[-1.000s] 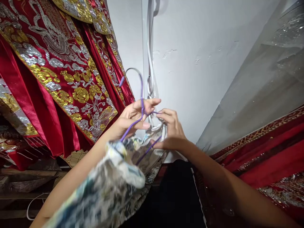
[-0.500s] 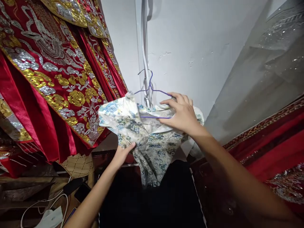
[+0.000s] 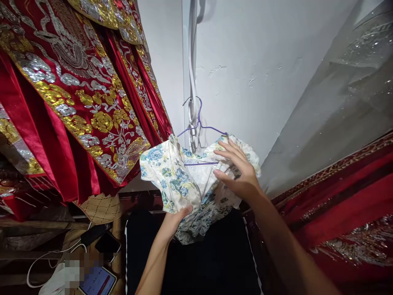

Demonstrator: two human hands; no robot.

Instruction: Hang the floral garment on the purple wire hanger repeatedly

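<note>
A short-sleeved floral top, white with blue and yellow flowers, hangs on a purple hanger. The hanger's hook rests at a white strap by the wall. My left hand grips the top low on its left front, with the thumb lying over the cloth and the other fingers hidden behind it. Over the right shoulder and neckline is my right hand, its thumb and fingers apart, close to or lightly touching the fabric. The lower part of the top is foreshortened below the hands.
Red garments with gold and silver embroidery hang at the left. Sheer plastic-like covering and red fabric line the right. A phone, a dark device and a white cable lie at lower left.
My right hand has let go of the hanger and neckline edge and opened over the shoulder. That shoulder now sits over the hanger. My left hand and the top appear further right and lower.
</note>
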